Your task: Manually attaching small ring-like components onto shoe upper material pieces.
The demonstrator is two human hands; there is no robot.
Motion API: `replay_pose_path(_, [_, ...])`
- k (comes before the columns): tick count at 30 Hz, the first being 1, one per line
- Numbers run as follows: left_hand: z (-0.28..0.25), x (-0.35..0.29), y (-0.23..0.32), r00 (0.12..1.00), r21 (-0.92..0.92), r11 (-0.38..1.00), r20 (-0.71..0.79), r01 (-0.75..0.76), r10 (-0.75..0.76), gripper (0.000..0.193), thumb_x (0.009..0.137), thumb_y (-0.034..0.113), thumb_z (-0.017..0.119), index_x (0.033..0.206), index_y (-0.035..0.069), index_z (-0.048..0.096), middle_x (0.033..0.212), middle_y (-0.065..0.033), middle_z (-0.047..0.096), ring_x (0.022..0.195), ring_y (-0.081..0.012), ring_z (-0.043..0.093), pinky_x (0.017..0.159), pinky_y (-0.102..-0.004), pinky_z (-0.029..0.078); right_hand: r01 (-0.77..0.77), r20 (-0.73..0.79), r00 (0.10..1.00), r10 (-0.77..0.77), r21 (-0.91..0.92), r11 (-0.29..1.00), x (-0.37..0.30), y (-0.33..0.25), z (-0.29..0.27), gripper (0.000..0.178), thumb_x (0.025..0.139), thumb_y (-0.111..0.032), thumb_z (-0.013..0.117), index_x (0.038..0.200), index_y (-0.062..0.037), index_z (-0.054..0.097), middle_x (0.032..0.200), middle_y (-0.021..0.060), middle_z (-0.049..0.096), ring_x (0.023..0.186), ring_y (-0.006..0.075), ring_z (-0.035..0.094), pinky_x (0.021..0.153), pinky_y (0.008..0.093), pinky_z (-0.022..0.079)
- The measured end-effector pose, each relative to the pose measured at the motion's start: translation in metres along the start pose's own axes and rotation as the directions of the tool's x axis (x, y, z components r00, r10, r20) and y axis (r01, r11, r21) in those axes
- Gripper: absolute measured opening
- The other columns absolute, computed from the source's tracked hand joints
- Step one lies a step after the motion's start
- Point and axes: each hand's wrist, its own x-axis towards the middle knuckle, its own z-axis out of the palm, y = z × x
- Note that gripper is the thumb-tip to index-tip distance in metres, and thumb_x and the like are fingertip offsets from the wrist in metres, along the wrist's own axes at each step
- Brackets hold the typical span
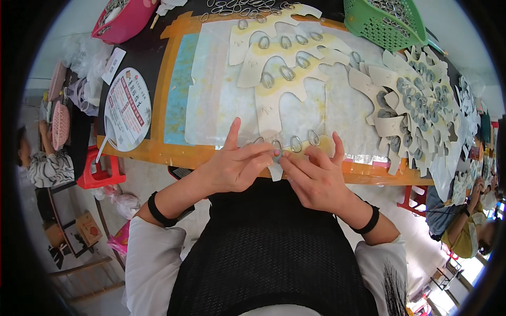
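Close to the table's front edge, my left hand [240, 164] and my right hand [318, 178] meet at a cream cut-out piece [276, 172] with curved strips. Thumb and index finger of each hand pinch one strip beside a metal oval ring [277, 148], while both little fingers stick up. Two more rings, the nearer a standing oval ring [296, 145], are set along this piece to the right. My fingers partly cover the strip. Beyond my hands, further cream pieces [271, 108] lie in rows, yellowish along their strips, with oval rings on them.
A heap of ringed cream pieces [406, 100] covers the table's right side. Loose rings [240, 7] lie at the far edge between a pink basket [121, 23] and a green basket [387, 23]. A round fan [128, 110] rests at left. Other people sit at both sides.
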Motion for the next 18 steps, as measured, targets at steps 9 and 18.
replay_pose_path(9, [-0.004,-0.001,0.011,0.994,0.100,0.991,0.052,0.092,-0.097,0.014,0.083,0.008,0.063,0.096,0.005,0.063,0.086,0.0012,0.066,0.110,-0.0195,0.058,0.109,-0.0715,0.006,0.008,-0.036,0.999,-0.007,0.025,1.000,0.005,-0.002,0.005,0.015,0.077,-0.026,0.070,0.086,-0.0169,0.062,0.100,-0.0068,0.058,0.106,0.0196,0.053,0.107,0.0685,0.012])
replay_pose_path(18, [-0.011,-0.007,0.012,0.988,0.119,0.993,0.152,0.007,-0.025,0.028,0.070,0.018,0.063,0.095,0.009,0.072,0.112,-0.0028,0.063,0.119,-0.0213,0.054,0.108,-0.0707,-0.009,0.007,-0.050,0.999,-0.008,-0.015,1.000,0.010,-0.004,0.007,0.017,0.076,-0.027,0.071,0.080,-0.0179,0.058,0.091,-0.0057,0.055,0.108,0.0209,0.054,0.107,0.0696,0.012])
